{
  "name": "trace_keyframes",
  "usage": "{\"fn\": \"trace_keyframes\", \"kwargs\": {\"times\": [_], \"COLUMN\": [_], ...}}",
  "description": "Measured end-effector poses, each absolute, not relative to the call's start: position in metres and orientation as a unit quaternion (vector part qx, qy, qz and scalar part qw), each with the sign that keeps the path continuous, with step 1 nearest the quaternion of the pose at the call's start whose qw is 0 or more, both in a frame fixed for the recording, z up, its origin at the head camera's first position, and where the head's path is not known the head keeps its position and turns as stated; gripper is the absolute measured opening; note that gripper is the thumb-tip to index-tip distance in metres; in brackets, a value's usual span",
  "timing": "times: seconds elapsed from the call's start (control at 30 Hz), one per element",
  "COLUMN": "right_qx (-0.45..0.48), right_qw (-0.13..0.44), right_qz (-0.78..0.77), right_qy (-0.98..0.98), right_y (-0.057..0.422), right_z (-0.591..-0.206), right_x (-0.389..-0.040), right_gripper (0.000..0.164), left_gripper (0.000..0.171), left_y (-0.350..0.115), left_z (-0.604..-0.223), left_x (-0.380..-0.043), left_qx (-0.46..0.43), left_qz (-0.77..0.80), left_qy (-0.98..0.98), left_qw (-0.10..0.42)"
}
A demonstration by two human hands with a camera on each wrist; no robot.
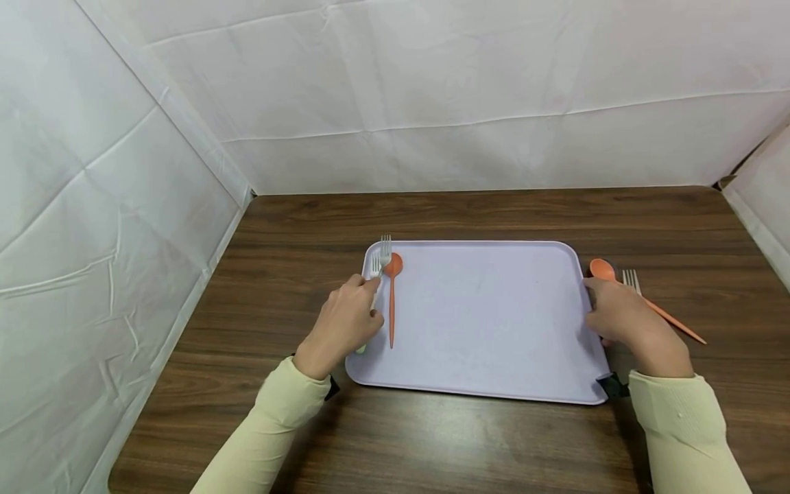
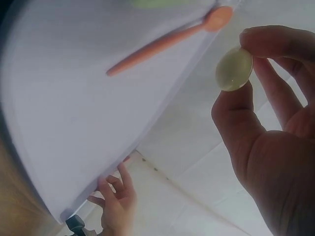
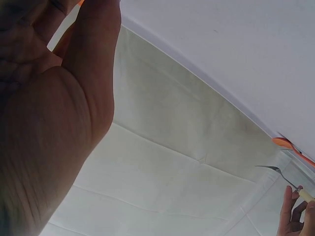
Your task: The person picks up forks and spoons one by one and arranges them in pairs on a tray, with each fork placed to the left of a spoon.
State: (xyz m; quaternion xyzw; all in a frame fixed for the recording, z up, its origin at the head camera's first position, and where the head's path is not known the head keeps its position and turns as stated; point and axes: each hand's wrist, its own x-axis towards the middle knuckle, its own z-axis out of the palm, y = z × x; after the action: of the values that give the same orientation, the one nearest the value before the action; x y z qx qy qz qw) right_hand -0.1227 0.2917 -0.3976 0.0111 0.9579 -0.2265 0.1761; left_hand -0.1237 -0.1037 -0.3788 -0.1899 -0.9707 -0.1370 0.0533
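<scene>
My left hand (image 1: pixel 348 317) is over the left end of a lilac tray (image 1: pixel 481 315), pinching the pale green handle (image 2: pixel 234 69) of a fork (image 1: pixel 376 263) between thumb and fingertips. In the right wrist view the held fork (image 3: pixel 273 168) is tilted, with its head up off the tray. Beside it on the tray lie a second fork (image 1: pixel 385 251) and an orange spoon (image 1: pixel 392 295). At the tray's right rim is my right hand (image 1: pixel 623 312), fingers bent and fingertips right at the rim; I cannot tell whether they grip it.
Just right of the tray, another orange spoon (image 1: pixel 603 269) and another fork (image 1: pixel 631 280) lie on the dark wooden table (image 1: pixel 469 439), partly behind the right hand. White cloth walls (image 1: pixel 432 89) enclose the table's back and sides.
</scene>
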Motion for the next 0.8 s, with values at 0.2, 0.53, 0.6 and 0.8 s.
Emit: {"fn": "trace_keyframes", "kwargs": {"times": [0.2,0.53,0.6,0.8], "right_qx": [0.009,0.010,0.011,0.009], "right_qw": [0.183,0.185,0.184,0.183], "right_qz": [-0.224,-0.223,-0.224,-0.227], "right_qy": [0.957,0.957,0.957,0.956], "right_y": [0.292,0.292,0.292,0.293], "right_z": [-0.397,-0.398,-0.398,-0.398], "right_x": [-0.123,-0.124,-0.125,-0.124], "right_gripper": [0.064,0.064,0.064,0.064], "left_gripper": [0.022,0.021,0.022,0.018], "left_y": [-0.100,-0.095,-0.095,-0.090], "left_z": [-0.379,-0.378,-0.378,-0.379], "left_x": [-0.123,-0.121,-0.121,-0.122], "left_qx": [-0.208,-0.212,-0.213,-0.224], "left_qz": [-0.144,-0.140,-0.139,-0.137], "left_qy": [-0.965,-0.964,-0.964,-0.961], "left_qw": [0.072,0.080,0.079,0.082]}}
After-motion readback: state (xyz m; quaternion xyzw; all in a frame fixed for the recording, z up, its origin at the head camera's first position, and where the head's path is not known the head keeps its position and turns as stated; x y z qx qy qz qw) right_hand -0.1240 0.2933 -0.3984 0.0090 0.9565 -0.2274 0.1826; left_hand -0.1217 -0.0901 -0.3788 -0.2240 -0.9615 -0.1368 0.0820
